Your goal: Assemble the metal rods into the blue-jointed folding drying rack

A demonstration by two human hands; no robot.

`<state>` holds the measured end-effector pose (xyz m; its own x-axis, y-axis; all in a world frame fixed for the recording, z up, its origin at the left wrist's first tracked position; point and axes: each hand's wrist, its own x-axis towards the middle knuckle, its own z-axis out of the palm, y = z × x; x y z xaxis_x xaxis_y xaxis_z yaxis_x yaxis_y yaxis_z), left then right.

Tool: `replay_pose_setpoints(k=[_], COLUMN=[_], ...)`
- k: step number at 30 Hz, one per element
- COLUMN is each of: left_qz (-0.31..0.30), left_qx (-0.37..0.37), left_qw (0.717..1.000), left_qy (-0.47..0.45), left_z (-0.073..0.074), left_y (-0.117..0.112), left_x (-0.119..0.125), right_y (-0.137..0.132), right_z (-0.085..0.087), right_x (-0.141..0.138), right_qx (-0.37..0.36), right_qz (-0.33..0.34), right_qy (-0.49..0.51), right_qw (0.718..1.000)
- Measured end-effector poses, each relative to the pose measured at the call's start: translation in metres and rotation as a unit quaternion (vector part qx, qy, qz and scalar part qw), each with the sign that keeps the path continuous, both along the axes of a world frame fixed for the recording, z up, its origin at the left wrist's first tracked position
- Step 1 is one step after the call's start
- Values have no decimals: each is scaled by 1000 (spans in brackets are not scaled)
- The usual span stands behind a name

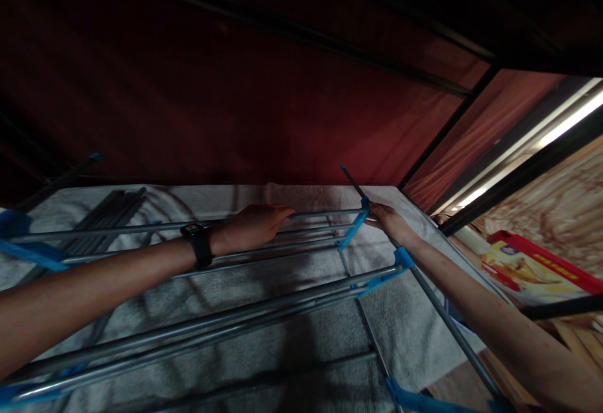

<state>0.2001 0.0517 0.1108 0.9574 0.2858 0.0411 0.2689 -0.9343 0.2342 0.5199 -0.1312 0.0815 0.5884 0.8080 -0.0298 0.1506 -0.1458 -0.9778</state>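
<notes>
A rack of grey metal rods [264, 312] joined by blue plastic connectors [354, 227] lies before me over a grey-white cloth [292, 287]. My left hand [254, 224], with a black watch [200, 244] on its wrist, is wrapped over a far horizontal rod [141, 228]. My right hand [389, 220] pinches the blue connector at the far right corner, where an upright rod [351, 178] sticks up.
A dark red fabric wall [264, 105] with black frame bars stands behind. Loose dark rods [108, 209] lie on the cloth at far left. To the right are a red and yellow box [532, 265] and a wooden floor [575, 337].
</notes>
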Motion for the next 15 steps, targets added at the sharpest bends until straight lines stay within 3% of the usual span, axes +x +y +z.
replay_pose_setpoints(k=[10,15], left_qz=[3,-5], left_qx=[-53,-95], left_qw=[998,995], left_qy=[-25,-27], left_z=[-7,-3], left_y=[7,11], left_x=[3,6], right_y=[2,4], right_z=[2,1], right_x=[-5,-6], right_qx=[-12,-15], right_qz=[-11,-23], right_qy=[-29,-38], right_qw=[999,999])
